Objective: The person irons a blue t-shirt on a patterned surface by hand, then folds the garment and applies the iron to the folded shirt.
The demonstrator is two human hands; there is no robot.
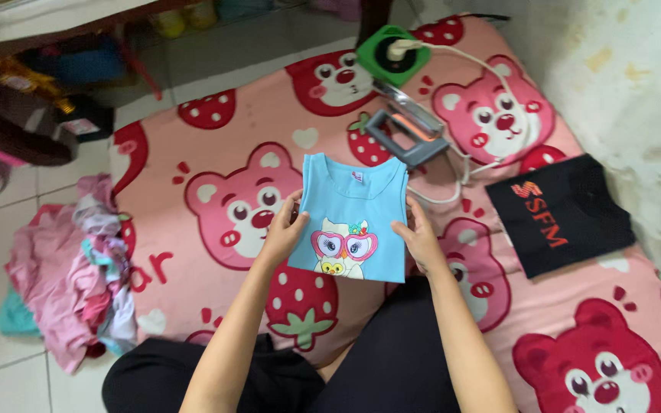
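Your left hand and right hand each pinch a side edge of the small blue top, held folded over the middle of the pink bear blanket. It looks light, soft and floppy, so grip it at the side hems. An iron lies just beyond; a folded black shirt rests near the blanket's right edge.

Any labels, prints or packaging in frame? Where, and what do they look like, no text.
Neck label: small white tag inside the collar of the blue top, which the left hand and right hand hold by its sides.
Top's print: cartoon animal with pink glasses, on the lower front.
Black shirt: folded, right on the blanket; orange-red lettering and emblem.
Packages left under table: yellowish, too blurred to tell.
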